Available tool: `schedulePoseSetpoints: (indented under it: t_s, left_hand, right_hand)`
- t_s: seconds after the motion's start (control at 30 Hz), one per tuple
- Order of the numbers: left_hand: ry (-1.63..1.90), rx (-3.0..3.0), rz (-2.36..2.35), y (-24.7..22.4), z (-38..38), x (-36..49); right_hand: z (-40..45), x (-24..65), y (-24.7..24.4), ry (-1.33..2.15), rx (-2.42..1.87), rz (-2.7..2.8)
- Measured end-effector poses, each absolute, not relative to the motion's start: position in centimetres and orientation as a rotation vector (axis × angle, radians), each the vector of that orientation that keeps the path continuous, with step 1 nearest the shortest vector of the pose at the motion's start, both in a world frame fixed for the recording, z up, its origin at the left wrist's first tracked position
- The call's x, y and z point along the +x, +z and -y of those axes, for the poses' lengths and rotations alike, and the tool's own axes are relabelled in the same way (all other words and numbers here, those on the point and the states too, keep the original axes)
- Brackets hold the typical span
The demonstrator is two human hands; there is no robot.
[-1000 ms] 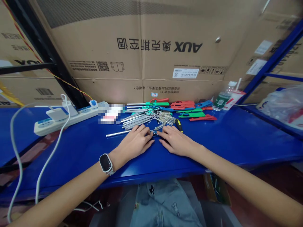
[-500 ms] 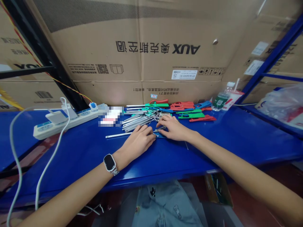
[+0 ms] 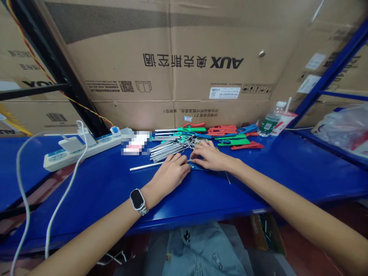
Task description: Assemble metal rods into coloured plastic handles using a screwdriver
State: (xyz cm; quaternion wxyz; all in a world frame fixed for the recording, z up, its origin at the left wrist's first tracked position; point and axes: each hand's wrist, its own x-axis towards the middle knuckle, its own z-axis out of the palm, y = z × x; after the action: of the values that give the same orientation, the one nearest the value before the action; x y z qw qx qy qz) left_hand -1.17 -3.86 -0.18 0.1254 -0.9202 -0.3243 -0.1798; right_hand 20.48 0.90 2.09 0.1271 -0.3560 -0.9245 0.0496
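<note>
My left hand (image 3: 171,171) is closed around one end of a long lighter. Its thin metal tube (image 3: 145,166) sticks out to the left, and part of its blue handle (image 3: 197,167) shows flat on the table between my hands. My right hand (image 3: 209,155) pinches at that handle, thumb and fingertips bent together over it. What those fingers hold is too small to name. A thin wire (image 3: 228,178) pokes out below my right wrist. Just beyond my hands lies a heap of loose metal tubes (image 3: 166,150) with thin wires (image 3: 192,141) at their right ends.
Green lighters (image 3: 234,142), red lighters (image 3: 221,129) and blue ones lie at the back. A bottle (image 3: 268,123) and a cup (image 3: 283,123) stand at the back right. A power strip (image 3: 86,150) with white cables lies left. A large cardboard box (image 3: 178,88) walls the back.
My right fingers have pressed in closer over the blue handle, and the small silver piece seen between them is now mostly hidden. My left hand keeps its hold; the view has shifted slightly.
</note>
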Motion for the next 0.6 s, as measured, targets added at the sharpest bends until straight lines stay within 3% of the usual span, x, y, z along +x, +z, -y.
schedulePoseSetpoints:
  t_s: [0.6]
  left_hand:
    - [-0.507, -2.678, 1.022, -0.22, 4.08, -0.86]
  right_hand:
    - [-0.67, 19.83, 1.5, 0.096, -1.09, 2.706]
